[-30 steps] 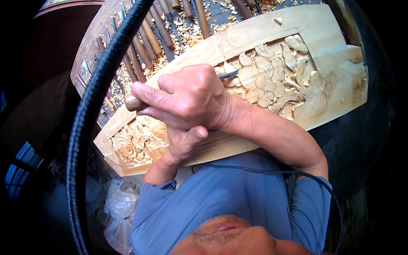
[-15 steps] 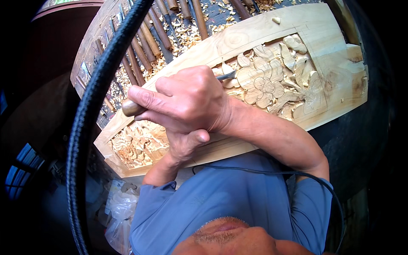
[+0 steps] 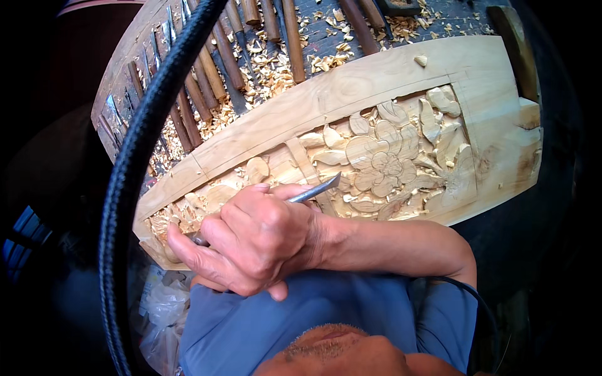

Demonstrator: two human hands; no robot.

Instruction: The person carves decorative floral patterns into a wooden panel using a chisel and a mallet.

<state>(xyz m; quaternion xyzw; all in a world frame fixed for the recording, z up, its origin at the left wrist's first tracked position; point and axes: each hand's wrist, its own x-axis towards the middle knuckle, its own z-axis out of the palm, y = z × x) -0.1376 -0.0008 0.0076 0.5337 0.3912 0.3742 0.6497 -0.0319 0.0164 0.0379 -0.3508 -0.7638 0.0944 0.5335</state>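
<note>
Blue shirt (image 3: 263, 326) nearest, below the hands. The right hand (image 3: 257, 241) is clenched around a chisel (image 3: 313, 189); the left hand (image 3: 210, 285) is mostly hidden beneath it, its fingers impossible to judge. The chisel's steel tip rests on the pale carved board (image 3: 376, 88), beside the flower carving (image 3: 382, 166). Beyond lie shavings (image 3: 276, 62) and a row of wooden-handled tools (image 3: 219, 69).

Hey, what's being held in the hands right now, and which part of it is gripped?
A carving chisel. The right hand wraps around its handle, so only the metal blade sticks out above the carved wooden panel. The left hand is hidden beneath it; its grip cannot be told.
</note>
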